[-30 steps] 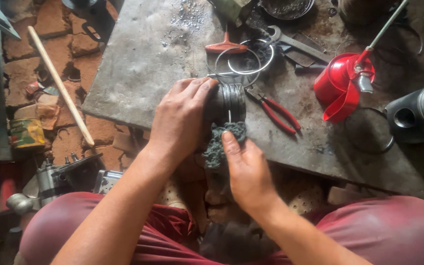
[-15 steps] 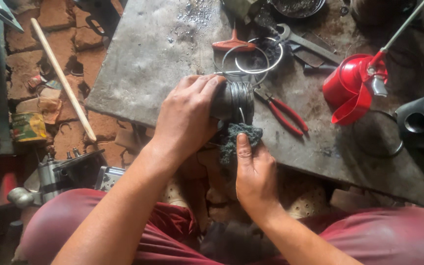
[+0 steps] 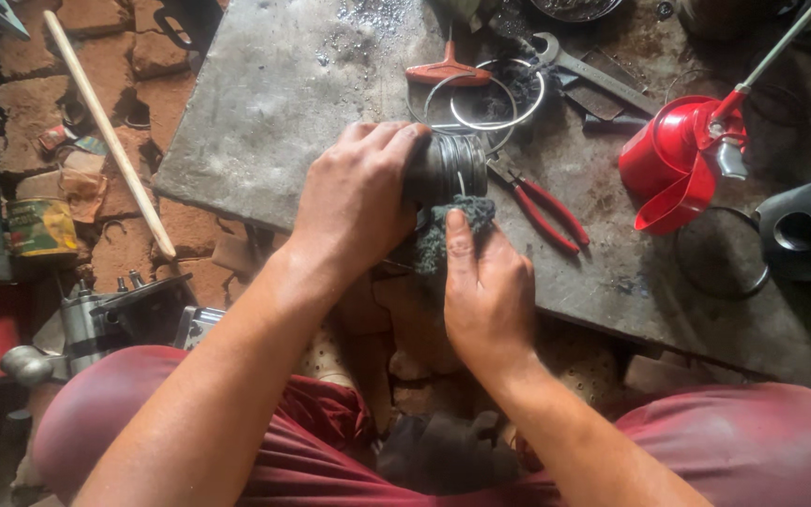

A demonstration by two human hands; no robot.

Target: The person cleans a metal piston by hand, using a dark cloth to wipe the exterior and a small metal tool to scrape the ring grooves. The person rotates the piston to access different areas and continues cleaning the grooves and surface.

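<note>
since the earlier frame the right hand [image 3: 488, 296] has slid the grey rag [image 3: 452, 230] under the piston, thumb pressing it flat. left hand [image 3: 357, 199] is wrapped tight around the metal piston [image 3: 451, 167] at the slab's [image 3: 265, 94] near edge, red pliers [image 3: 546, 211] just beside.

pliers [image 3: 546, 208] right of piston [image 3: 451, 167] | oil can [image 3: 678, 164] further right

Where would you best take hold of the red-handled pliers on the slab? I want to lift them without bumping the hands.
Probably by the two red handles of the pliers, coming from the lower right: they lie flat and splayed on the slab, free on that side, while the jaws point up-left toward the left hand and the ribbed metal cylinder.
</note>
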